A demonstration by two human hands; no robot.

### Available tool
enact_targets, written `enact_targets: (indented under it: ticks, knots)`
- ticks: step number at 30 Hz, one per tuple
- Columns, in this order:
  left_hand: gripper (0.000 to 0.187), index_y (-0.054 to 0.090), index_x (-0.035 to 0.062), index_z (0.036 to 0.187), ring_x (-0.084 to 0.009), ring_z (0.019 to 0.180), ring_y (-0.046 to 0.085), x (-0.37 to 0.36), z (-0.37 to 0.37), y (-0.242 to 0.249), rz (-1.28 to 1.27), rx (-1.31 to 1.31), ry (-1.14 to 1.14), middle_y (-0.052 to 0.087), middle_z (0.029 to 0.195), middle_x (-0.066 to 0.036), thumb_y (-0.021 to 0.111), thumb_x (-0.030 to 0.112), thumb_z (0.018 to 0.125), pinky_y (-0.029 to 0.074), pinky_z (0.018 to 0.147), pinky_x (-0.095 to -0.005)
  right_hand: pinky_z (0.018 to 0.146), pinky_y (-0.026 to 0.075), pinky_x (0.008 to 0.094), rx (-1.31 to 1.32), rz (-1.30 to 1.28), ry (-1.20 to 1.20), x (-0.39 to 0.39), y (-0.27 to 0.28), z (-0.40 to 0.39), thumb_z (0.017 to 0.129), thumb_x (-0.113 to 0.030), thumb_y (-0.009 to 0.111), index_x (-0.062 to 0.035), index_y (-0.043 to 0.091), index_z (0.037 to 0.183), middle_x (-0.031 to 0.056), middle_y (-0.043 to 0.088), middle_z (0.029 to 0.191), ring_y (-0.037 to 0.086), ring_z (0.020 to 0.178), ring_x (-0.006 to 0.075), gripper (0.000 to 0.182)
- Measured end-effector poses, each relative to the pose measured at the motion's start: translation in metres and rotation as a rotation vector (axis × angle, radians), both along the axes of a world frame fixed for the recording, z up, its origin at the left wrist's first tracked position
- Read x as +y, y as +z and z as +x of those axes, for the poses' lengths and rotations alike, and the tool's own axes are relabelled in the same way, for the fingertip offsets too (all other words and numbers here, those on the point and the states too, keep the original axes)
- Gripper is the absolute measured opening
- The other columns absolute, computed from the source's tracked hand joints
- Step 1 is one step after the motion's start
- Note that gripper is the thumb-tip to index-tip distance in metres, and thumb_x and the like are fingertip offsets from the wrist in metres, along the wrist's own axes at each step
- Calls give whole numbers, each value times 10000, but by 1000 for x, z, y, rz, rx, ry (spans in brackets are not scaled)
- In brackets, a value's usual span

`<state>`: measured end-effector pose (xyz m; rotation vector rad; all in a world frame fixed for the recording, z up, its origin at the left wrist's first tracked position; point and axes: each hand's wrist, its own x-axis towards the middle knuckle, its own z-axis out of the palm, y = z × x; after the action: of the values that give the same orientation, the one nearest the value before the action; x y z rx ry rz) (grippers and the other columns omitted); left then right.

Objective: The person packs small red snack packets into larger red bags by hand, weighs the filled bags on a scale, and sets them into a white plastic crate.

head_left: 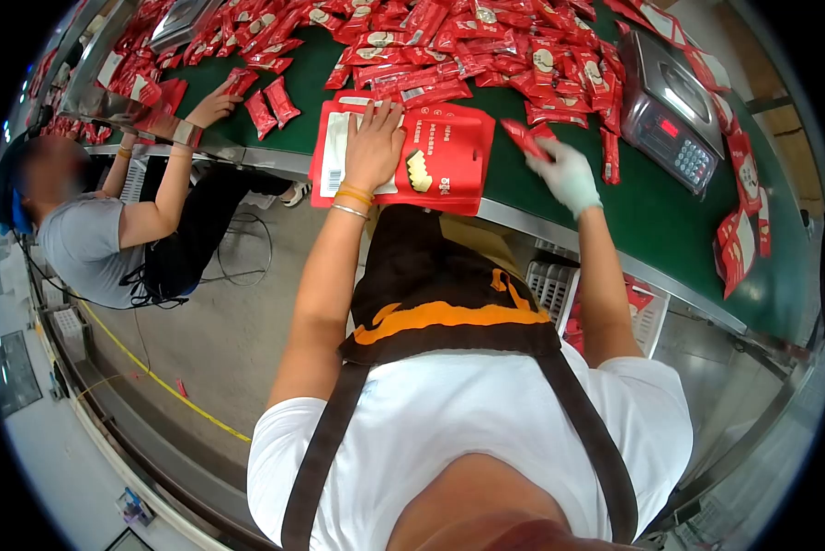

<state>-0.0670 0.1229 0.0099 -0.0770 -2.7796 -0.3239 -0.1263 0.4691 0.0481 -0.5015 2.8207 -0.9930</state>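
My left hand (pixel 374 151) is bare, with bands at the wrist. It lies with fingers stretched out on a stack of large red pouches (pixel 454 151) at the table's front edge. The top pouch has a white panel with a barcode and a picture of pale food. To the right, my right hand (pixel 567 176) wears a white glove. Its fingers close on a small red packet (pixel 525 140), partly hidden by the glove, just above the green table top. A single small packet (pixel 610 156) lies to the right of that hand.
A heap of small red packets (pixel 486 46) covers the back of the green table (pixel 651 216). A digital scale (pixel 674 115) stands right, with red pouches (pixel 736 248) beyond it. A co-worker (pixel 91 220) sits left, one hand at the packets. White crates (pixel 647 317) stand underneath.
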Motion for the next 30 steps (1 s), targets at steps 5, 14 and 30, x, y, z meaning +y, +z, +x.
enact_targets:
  ticks: [5,14,30]
  knots:
    - [497,434,123,1449,-343,1419,313,-1,-2,-2,68,-51,9,400,1513,-117,384,327,998,172,1161,-541,773,509,301,-345,-108,143,-48,18,25,841,-315,686,9,670,1111,144,708,923,663,834,170,423]
    - [512,444,131,1440,-344,1415,324,-6,-5,9,26,-117,29,417,1503,-108,384,358,986,201,1151,-559,913,482,338,-470,-550,652,-130,-92,-20,874,-203,668,0,620,1195,113,684,1135,630,1039,219,383]
    - [465,615,113,1257,-296,1184,555,16,-50,44,-34,-351,-77,607,1251,-127,503,400,908,382,1020,-489,894,491,359,-151,-393,570,-174,-133,-24,862,-272,668,-11,649,1140,146,681,1101,642,1022,259,382]
